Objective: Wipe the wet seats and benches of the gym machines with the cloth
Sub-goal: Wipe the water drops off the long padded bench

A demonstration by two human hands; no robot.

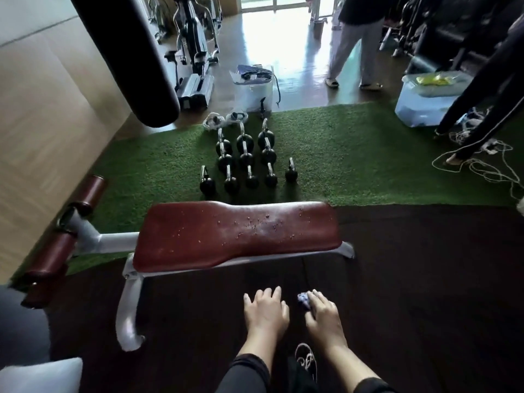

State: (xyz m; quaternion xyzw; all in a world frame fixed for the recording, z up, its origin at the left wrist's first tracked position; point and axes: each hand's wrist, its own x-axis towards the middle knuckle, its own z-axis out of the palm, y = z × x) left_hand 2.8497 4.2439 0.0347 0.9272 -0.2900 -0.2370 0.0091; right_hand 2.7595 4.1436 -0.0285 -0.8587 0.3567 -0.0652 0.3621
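A dark red padded bench (198, 236) on a white metal frame stands across the middle of the view, with water drops scattered over its right half. Below it, over the dark floor mat, my left hand (265, 310) hangs palm down with its fingers spread and nothing in it. Beside it my right hand (323, 314) is closed around a small blue-and-white cloth (304, 299), which sticks out at the fingertips. Both hands are in front of the bench and apart from it.
Several black kettlebells (245, 160) stand in rows on the green turf (354, 154) behind the bench. A black punching bag (127, 58) hangs at upper left. A person (355, 43) stands at the back; another person's arm (482, 89) reaches in at right near a clear box (419, 103) and loose cords.
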